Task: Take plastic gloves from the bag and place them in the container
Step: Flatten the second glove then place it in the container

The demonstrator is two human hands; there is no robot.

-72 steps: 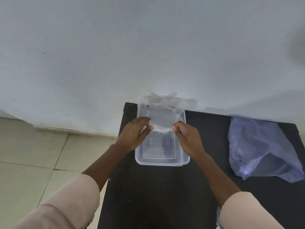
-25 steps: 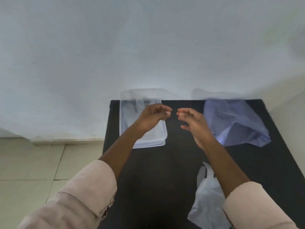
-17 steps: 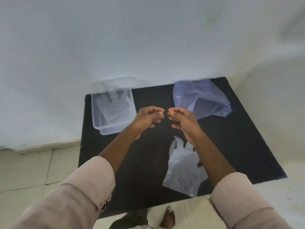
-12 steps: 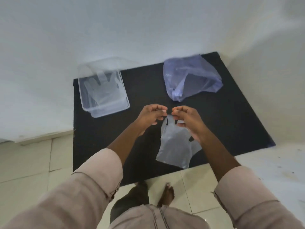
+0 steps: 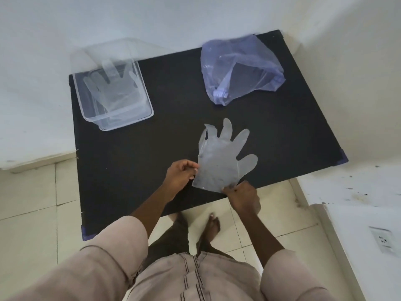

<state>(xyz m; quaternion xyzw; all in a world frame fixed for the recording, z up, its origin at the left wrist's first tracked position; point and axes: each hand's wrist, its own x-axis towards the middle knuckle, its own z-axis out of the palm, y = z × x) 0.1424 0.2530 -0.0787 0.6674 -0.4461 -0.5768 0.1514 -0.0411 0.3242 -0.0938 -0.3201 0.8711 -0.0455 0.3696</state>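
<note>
black surface [image 5: 173,131], rectangular, set against the wall. on it: clear container [image 5: 121,118] at the far left corner, a glove inside; bluish bag [image 5: 240,70] at the far right, crumpled; one glove [image 5: 219,161] flat near the front edge, fingers spread.

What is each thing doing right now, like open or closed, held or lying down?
Container: open, no lid on, one glove inside.
Glove in container: lying flat.
Second glove: spread flat on the black table, pinched at its cuff end by both hands.
Bag: lying crumpled, mouth open.
Left hand: pinching the glove's edge.
Right hand: pinching the cuff.
</note>
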